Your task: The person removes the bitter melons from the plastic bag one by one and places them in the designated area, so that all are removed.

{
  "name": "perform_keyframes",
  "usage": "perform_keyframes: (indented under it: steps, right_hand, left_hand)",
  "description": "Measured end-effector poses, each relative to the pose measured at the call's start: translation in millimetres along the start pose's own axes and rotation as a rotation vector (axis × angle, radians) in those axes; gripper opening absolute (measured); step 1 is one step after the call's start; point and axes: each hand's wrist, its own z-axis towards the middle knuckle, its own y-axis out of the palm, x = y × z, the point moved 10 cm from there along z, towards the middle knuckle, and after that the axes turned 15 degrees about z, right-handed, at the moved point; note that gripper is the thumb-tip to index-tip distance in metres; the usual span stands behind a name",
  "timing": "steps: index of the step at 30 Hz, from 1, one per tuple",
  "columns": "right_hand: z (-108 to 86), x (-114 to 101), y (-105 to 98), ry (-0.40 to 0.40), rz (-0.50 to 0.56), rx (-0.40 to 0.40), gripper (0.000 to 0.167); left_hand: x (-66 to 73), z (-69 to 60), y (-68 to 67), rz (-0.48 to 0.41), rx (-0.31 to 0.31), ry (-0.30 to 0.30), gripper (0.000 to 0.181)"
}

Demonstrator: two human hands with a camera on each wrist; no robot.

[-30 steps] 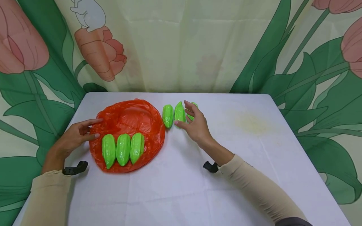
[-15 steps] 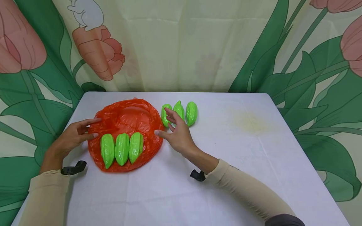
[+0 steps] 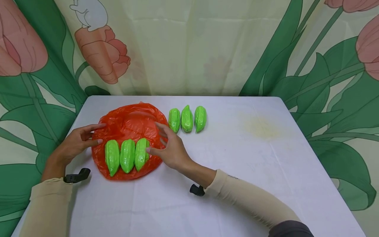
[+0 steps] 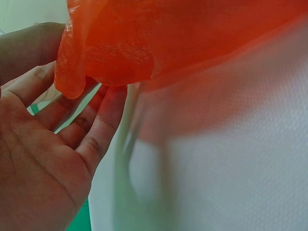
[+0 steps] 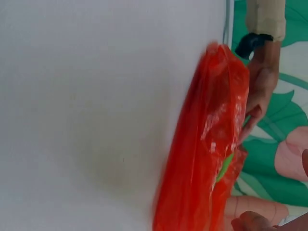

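Printed fabric [image 3: 213,49] with tulips, broad leaves and a rabbit on a carrot hangs behind a white-covered table [image 3: 248,154]. Toward its left side we see a crinkled red plastic bag [image 3: 133,123], with three glossy green fruits [image 3: 127,156] lying side by side on its near part. We find the left hand [image 3: 77,143] at the bag's left edge, holding it between thumb and fingers. The right hand [image 3: 172,148] is over the bag's right edge, fingers spread and thumb apart, beside the rightmost of those fruits; we cannot tell whether it touches. Three more green fruits [image 3: 187,119] lie in a row on the table, just beside the bag's far right side.
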Motion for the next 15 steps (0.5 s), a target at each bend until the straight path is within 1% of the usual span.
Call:
perform_keyframes:
  steps: [5, 15]
  right_hand:
    - [-2.2, 7, 15, 0.029, 0.016, -0.029, 0.088]
    - [-3.6, 13, 36, 0.008, 0.025, -0.094, 0.088]
  left_hand:
    - [-0.7, 0.7, 0.9, -0.003, -0.007, 0.000, 0.064]
    - [-1.7, 3.6, -0.3, -0.001, 0.001, 0.016, 0.063]
